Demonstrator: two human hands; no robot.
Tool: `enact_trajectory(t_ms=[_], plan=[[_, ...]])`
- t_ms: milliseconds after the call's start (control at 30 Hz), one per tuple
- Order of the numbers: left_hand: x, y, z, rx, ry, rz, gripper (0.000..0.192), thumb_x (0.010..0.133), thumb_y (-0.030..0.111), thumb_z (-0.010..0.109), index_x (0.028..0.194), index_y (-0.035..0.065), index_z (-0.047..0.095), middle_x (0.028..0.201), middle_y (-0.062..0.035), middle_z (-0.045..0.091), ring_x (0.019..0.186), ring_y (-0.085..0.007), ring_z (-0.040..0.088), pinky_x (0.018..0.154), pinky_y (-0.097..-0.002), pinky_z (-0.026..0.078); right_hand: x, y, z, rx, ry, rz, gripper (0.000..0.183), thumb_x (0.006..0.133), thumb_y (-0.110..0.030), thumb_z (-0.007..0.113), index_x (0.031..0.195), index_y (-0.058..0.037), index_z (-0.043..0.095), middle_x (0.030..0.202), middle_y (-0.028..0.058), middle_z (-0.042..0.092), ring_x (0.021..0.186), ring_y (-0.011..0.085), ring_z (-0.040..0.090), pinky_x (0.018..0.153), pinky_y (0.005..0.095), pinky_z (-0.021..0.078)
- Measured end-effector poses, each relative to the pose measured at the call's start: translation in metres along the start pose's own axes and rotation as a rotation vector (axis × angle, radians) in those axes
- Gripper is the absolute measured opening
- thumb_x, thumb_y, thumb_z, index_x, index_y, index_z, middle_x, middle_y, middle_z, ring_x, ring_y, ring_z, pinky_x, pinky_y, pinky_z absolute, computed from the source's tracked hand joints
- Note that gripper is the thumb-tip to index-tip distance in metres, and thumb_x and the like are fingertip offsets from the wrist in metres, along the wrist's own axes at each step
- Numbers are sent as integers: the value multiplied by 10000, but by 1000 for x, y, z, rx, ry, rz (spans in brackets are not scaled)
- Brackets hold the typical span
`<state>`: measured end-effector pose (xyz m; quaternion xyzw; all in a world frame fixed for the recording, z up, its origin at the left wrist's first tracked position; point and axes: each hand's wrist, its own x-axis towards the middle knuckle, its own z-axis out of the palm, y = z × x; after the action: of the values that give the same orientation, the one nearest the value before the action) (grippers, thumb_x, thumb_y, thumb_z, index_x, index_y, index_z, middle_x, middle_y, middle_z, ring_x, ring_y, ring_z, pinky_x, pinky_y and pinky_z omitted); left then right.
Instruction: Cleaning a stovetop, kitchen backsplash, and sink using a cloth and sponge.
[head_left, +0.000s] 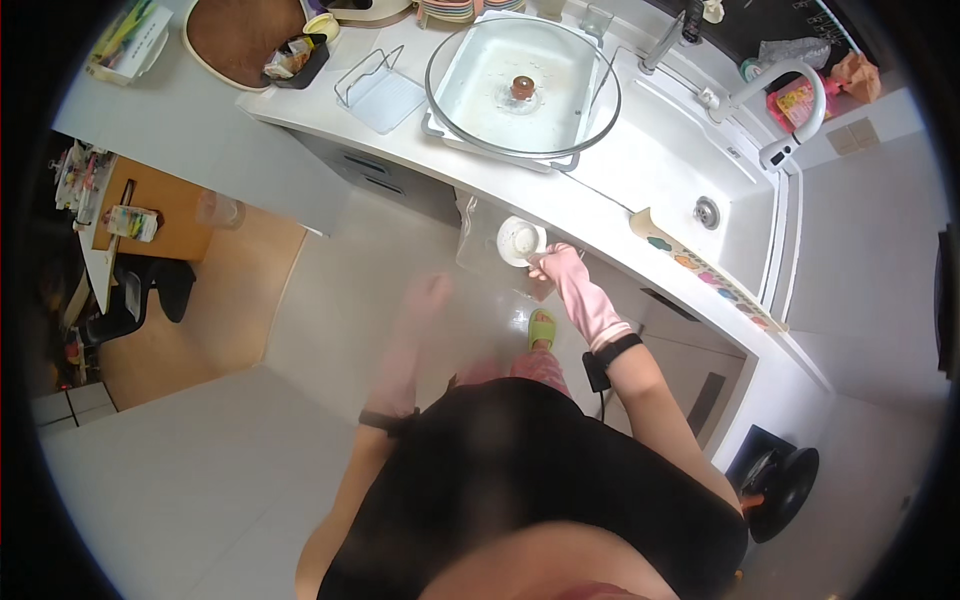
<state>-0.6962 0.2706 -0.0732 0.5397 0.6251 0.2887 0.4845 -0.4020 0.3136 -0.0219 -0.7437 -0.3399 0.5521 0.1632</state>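
Note:
My right hand (556, 262), in a pink rubber glove, grips the edge of a small round white bowl-like container (513, 253). Its inside faces up towards me, with small specks at the bottom. Beside and below the container hangs a clear plastic bag (471, 238), at the front of the counter. My left hand (429, 294), also in a pink glove, is lowered over the floor, apart from the container. Haze and blur veil that hand, so its fingers are hard to make out.
On the white counter (390, 154), a glass lid (480, 142) rests over a white basin (480, 82). To its right is the sink (652, 142) with a tall faucet (814, 112) and a patterned splash guard (701, 271). A wire rack (386, 94) stands left; a black wok (787, 495) sits lower right.

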Motion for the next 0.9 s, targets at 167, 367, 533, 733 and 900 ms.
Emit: enact_trajectory(t_ms=[167,367,533,733,900], plan=[[5,27,-23,3,71,64,264,924,145,528,1135,-10,564,1044,-91,640,927,-130,609,816,-255,475,-1,29,-7,589,-231,66,227,782,-112,720,875,56,600,761,166,657,578,184,656,440,220,507],[35,94,-99,-120,430,101,413,882,295,593,1191,23,561,1191,-159,585,1119,-258,545,955,-346,414,45,95,-23,390,-490,-475,193,877,-106,576,990,51,576,773,83,625,623,164,612,532,225,525],[53,189,-242,-165,746,178,628,802,413,681,1270,50,474,1124,-137,611,1016,-194,573,861,-303,455,4,59,-13,399,-503,-298,191,894,-138,560,991,27,556,726,56,584,548,136,547,440,211,433],[155,290,-383,-108,1036,109,738,744,500,691,1250,-3,501,1204,-166,565,1140,-259,520,935,-378,422,4,44,-13,653,-326,115,183,899,-150,555,979,14,550,707,50,584,533,136,552,419,201,432],[271,292,-486,-393,982,223,584,764,443,702,1119,-7,586,1065,-154,639,984,-225,610,803,-327,477,21,53,10,749,-260,118,216,904,-174,547,973,29,557,730,62,593,550,135,556,417,198,426]])
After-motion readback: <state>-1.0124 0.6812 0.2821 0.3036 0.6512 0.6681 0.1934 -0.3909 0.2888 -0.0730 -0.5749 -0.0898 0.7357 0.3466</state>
